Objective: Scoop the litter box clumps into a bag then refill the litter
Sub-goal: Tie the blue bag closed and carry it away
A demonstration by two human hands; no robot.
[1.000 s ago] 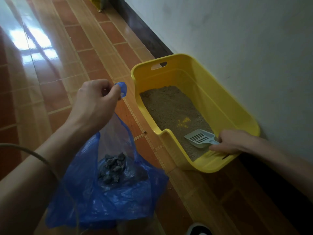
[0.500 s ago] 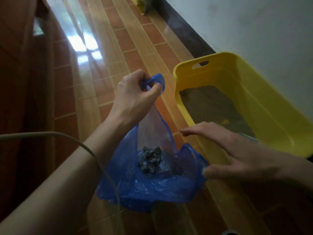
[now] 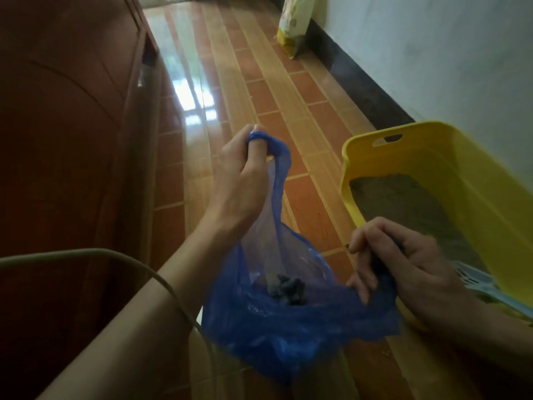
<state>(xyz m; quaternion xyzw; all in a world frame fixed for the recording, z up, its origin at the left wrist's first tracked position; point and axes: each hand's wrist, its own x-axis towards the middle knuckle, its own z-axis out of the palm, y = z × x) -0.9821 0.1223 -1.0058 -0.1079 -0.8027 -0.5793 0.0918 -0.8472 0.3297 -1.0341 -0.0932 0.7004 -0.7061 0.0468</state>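
Scooping judged complete; bag-closing step in hand. Left hand (image 3: 245, 171) clenched on one handle of blue bag (image 3: 288, 327); right hand (image 3: 403, 267) pinching opposite rim. Clumps (image 3: 288, 287) inside bag. Scoop (image 3: 476, 280) resting in litter box (image 3: 473, 180). Next: tie handles, fetch litter sack (image 3: 294, 27) by wall.

A glossy floor (image 3: 288, 90) of orange-brown tiles is running away between a reddish wooden cabinet (image 3: 66, 140) and a white wall (image 3: 432, 47) with a dark skirting (image 3: 360, 90), while a pale cable (image 3: 95, 252) is curving across the near left.
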